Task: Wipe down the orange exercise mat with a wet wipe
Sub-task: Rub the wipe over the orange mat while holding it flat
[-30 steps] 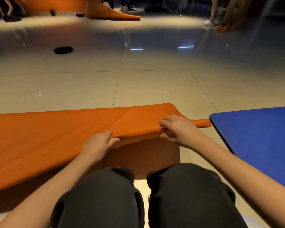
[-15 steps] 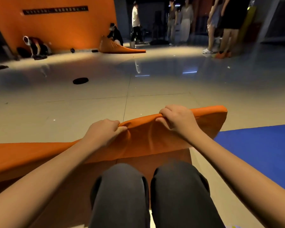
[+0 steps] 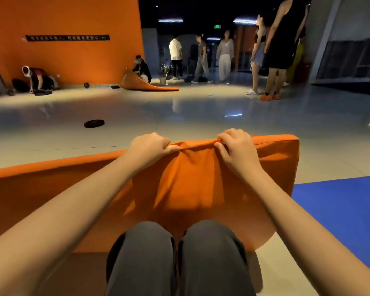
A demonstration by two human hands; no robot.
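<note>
The orange exercise mat [image 3: 192, 189] is raised in front of my knees, its right end lifted off the tiled floor and its left part trailing low to the left. My left hand [image 3: 150, 146] grips the mat's top edge with curled fingers. My right hand [image 3: 235, 146] grips the same edge a little to the right, bunching the cover between both hands. No wet wipe is in view.
A blue mat [image 3: 340, 214] lies on the floor at the right. A dark round disc [image 3: 94, 123] sits on the tiles ahead. Several people stand at the back right, and a seated person handles another orange mat [image 3: 145, 84] by the orange wall.
Both hands have pulled the mat's edge up from low over the floor to a raised, near-upright position. My view has tilted up, showing more of the room.
</note>
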